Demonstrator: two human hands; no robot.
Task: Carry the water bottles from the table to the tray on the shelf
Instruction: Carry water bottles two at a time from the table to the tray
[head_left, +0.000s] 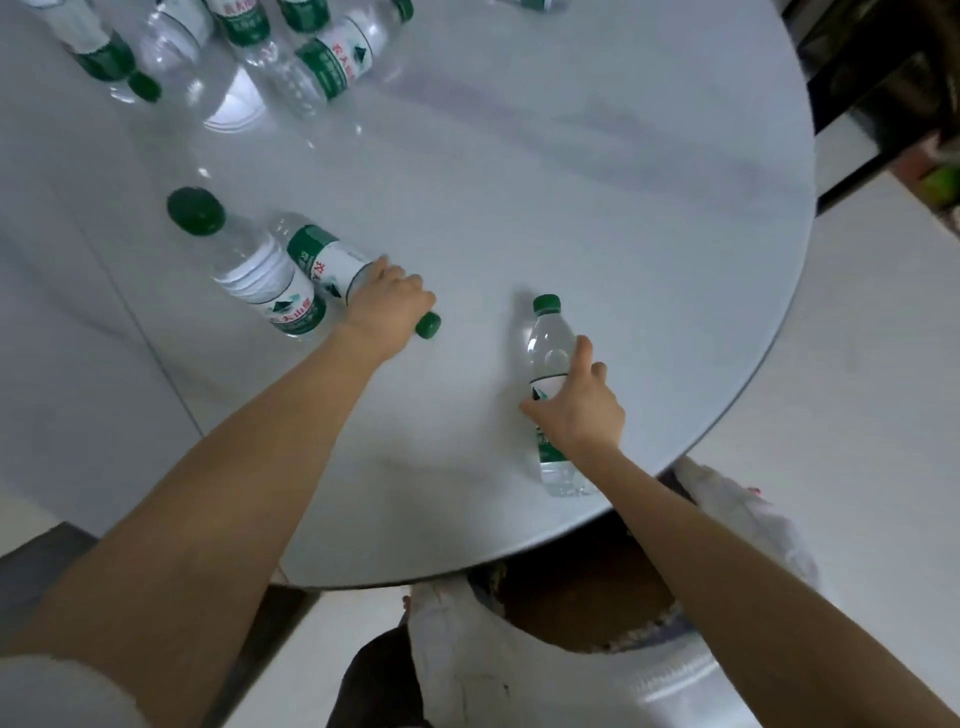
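Observation:
On the round white table (597, 182) my left hand (387, 306) grips the neck end of a lying water bottle (324, 260) with a green and white label; its green cap pokes out past my fingers. My right hand (576, 410) is wrapped round the middle of another lying water bottle (550, 343), cap pointing away from me. An upright bottle (249, 260) with a green cap stands just left of my left hand. The tray and shelf are out of view.
Several more bottles (332, 57) stand and lie at the table's far left. A white-lined bin (587, 608) sits on the floor under the table's near edge. A dark shelf frame (883, 93) shows at the upper right.

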